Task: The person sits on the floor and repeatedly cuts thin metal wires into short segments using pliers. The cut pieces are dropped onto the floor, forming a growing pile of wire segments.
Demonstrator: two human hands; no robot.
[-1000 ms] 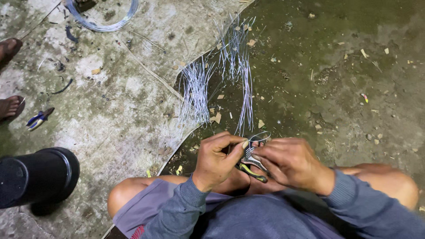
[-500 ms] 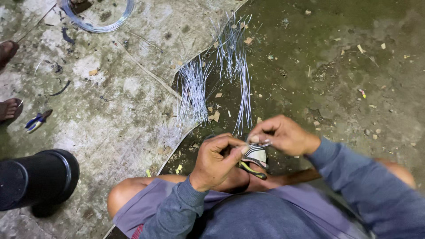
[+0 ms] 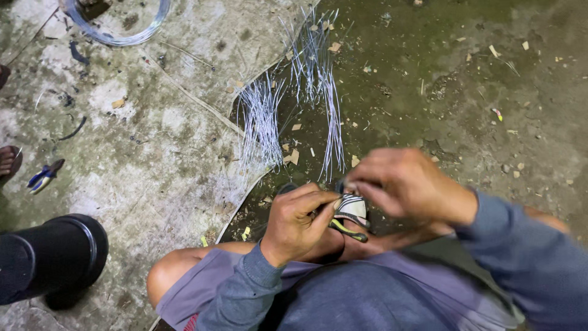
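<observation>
Pinching fingers: the left hand [image 3: 297, 224] has thumb and forefinger pressed together on a black-and-white striped piece [image 3: 353, 207], held just above the lap.
Right hand: the right hand [image 3: 409, 187] is blurred, its fingers curled down onto the top edge of the striped piece; whether they clamp it I cannot tell.
Under the striped piece: a dark handle with a yellow line [image 3: 349, 230] pokes out beneath it, against the person's bare foot.
Beyond the striped piece: two bunches of cut wire lengths [image 3: 262, 125] lie fanned on the floor [image 3: 465, 110].
Floor: dark, damp concrete strewn with wood chips; to the left, a pale stained sheet [image 3: 153, 135].
Far left of the striped piece: blue-handled pliers [image 3: 43, 176], a black cylinder [image 3: 52, 257], a wire coil [image 3: 116, 27].
</observation>
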